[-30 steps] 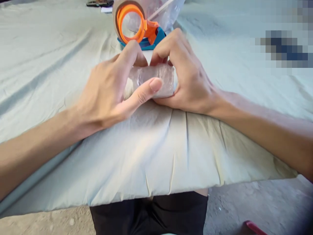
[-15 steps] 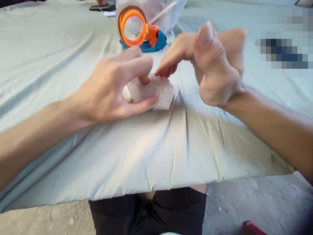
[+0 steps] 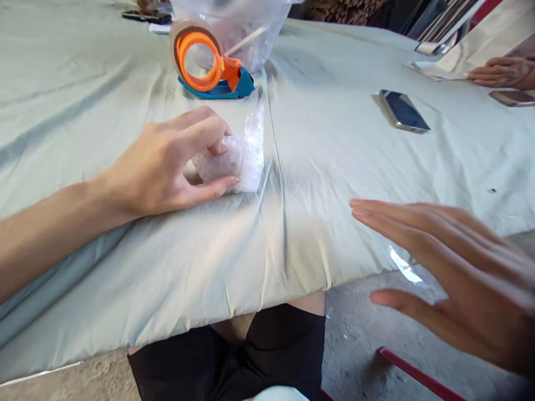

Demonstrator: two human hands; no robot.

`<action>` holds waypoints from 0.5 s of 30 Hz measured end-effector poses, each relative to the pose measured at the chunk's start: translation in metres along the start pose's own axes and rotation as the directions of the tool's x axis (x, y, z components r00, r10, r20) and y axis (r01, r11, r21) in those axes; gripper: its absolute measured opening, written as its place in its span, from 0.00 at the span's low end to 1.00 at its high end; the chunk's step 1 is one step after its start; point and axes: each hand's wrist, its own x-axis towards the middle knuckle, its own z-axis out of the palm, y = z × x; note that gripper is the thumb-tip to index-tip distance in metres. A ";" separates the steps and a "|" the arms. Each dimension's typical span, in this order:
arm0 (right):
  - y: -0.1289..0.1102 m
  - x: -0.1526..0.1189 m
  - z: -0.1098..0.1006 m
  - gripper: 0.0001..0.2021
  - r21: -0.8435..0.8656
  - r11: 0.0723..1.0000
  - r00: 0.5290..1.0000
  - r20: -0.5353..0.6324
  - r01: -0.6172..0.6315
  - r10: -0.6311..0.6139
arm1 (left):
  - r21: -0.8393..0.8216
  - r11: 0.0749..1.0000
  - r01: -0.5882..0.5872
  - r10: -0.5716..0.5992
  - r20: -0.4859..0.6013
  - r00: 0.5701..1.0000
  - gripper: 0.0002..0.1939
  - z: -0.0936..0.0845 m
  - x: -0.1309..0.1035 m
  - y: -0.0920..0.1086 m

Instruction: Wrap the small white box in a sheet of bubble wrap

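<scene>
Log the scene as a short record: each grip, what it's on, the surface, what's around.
Left grip: closed on the clear-wrapped bundle
Right grip: open, apart from the bundle, off to its right
Loose bit: shiny strip showing next to Right grip; contact unclear
Surface: pale, creased cloth
Behind bundle: orange-and-blue tape dispenser, then translucent plastic
Right side: phone; farther, another person's hand

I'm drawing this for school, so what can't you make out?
In the head view:
Inside the plastic wrap: hidden by wrinkles and the left hand.
Right hand: blurred, partly cut off by right edge.
Clear plastic behind tape dispenser: cut off by top edge.
Co-worker's hand: partly cut off by right edge.
</scene>
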 end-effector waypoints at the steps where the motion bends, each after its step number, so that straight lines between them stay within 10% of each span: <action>1: 0.003 -0.016 0.004 0.47 -0.058 0.998 0.999 0.028 -0.016 0.017 | -0.006 1.000 -0.009 0.009 -0.013 1.000 0.14 0.001 0.000 0.000; 9: 0.026 -0.101 0.034 0.47 -0.156 0.955 0.960 -0.159 -0.253 0.229 | -0.026 1.000 -0.012 0.011 -0.049 0.999 0.14 0.003 0.000 0.003; 15: 0.011 -0.094 0.021 0.39 -0.173 0.970 0.963 -0.238 -0.170 0.127 | -0.001 1.000 0.021 -0.021 -0.046 0.999 0.13 0.003 -0.001 0.005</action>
